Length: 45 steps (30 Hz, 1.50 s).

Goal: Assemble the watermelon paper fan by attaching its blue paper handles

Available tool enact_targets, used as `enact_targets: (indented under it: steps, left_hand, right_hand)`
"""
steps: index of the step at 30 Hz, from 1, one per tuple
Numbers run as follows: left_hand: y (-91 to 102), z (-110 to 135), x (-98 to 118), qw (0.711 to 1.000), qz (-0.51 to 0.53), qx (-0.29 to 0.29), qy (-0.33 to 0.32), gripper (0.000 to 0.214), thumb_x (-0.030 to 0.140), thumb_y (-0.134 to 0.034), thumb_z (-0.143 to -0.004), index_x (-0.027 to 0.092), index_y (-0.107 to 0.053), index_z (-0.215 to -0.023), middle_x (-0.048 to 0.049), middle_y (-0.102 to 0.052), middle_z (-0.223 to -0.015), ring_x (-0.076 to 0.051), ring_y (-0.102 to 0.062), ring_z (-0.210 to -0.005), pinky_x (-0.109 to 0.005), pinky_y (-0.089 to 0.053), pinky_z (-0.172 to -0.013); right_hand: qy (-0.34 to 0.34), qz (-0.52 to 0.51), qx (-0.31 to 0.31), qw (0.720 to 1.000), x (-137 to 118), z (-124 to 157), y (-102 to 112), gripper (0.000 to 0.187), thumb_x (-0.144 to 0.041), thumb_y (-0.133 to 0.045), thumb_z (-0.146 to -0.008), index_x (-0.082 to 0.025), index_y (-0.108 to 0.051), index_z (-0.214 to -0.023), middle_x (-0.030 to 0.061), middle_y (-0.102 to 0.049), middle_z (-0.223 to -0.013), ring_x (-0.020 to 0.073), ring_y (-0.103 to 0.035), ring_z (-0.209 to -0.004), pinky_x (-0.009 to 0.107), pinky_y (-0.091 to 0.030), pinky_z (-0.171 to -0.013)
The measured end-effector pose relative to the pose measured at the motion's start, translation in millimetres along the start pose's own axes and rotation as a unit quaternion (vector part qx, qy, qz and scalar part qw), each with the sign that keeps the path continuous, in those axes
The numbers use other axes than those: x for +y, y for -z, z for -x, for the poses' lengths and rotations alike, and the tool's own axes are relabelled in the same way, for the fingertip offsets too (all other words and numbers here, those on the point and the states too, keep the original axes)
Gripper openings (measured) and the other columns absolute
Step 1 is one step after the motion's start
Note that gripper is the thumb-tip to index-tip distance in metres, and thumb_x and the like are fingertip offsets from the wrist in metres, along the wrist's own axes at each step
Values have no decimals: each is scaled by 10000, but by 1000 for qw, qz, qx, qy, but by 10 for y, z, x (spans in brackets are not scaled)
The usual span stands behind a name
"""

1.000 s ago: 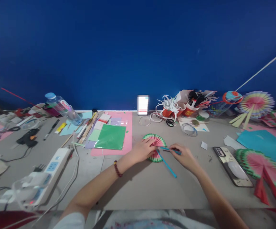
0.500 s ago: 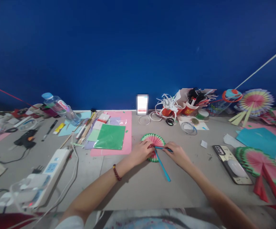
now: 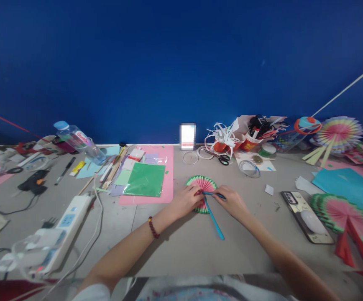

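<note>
Paper fan (image 3: 205,183) on table (image 3: 169,255), under our left hand (image 3: 189,198); whether fingers pinch it, we cannot tell. Our right hand (image 3: 232,202) clamps blue strip (image 3: 210,193). Fan likely light, easily crushed; best held near middle.

Slightly blurred brand name "Ganten" on clear bottle (image 3: 80,141)

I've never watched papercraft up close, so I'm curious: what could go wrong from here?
The left hand rests on the paper fan, so pressing hard might crease it. The right hand pinches a thin blue strip near the fan's middle; a loose grip could let it slip. The power strip lies near the left forearm, which might bump it.
</note>
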<state>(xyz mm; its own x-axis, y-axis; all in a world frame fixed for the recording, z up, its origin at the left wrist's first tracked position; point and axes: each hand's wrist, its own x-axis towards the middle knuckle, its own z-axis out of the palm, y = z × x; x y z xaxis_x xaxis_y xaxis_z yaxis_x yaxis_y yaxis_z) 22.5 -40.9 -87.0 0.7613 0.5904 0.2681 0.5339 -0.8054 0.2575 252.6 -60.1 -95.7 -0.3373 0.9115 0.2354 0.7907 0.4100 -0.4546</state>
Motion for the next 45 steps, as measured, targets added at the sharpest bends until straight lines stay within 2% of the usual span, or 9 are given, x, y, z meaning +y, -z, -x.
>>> enact_targets:
  steps: [17,21,24,30,34,39,45]
  left_hand:
    - [78,-43,19,1000,12,-9,2,247,308,-444,-954,191,-632,-1064,-84,-611,-1060,-214,-552,-1034,-374,-455,-888]
    - [130,-175,16,999,9,-2,38,218,317,-534,-910,191,-616,-1068,-69,-618,-1018,-224,-536,-1034,-377,-439,-899]
    - [134,-327,-6,998,11,-20,52,217,334,-608,-865,190,-628,-1026,-65,-609,-1036,-219,-538,-1016,-355,-445,-861]
    - [79,-535,-18,997,4,-50,53,147,321,-614,-864,194,-661,-920,-47,-623,-933,-209,-547,-963,-330,-440,-808]
    - [32,-527,17,997,-8,-32,66,158,302,-553,-907,176,-648,-892,-45,-642,-924,-204,-552,-946,-334,-439,-788]
    - [-27,-481,49,998,-16,-21,58,108,192,-560,-894,199,-651,-953,-41,-647,-990,-211,-541,-996,-347,-437,-803]
    - [-9,-486,61,997,-10,-31,76,102,205,-564,-893,198,-655,-941,-39,-634,-974,-204,-534,-989,-338,-440,-784]
  right_hand:
    - [0,17,24,1000,9,16,-70,162,-250,-492,-915,-205,-636,-859,65,-674,-862,209,-638,-846,300,-486,-731]
    - [-1,8,20,1000,11,11,-70,156,-249,-496,-907,-208,-639,-862,66,-674,-859,206,-637,-842,302,-488,-736]
    - [-2,12,20,1000,11,6,-70,154,-249,-500,-905,-206,-636,-846,65,-670,-845,206,-635,-832,297,-486,-724]
    - [0,16,15,1000,20,7,-74,142,-229,-503,-900,-197,-640,-882,70,-671,-870,214,-636,-860,310,-496,-748]
    - [-1,13,17,1000,50,14,-97,147,-217,-498,-896,-203,-645,-897,70,-672,-882,211,-640,-864,313,-505,-759]
    - [-3,1,21,1000,55,23,-110,153,-187,-497,-874,-202,-645,-911,74,-668,-886,217,-636,-869,327,-509,-773]
    - [-1,0,25,1000,18,23,-98,160,-196,-486,-875,-201,-644,-901,80,-667,-889,223,-631,-865,337,-510,-768]
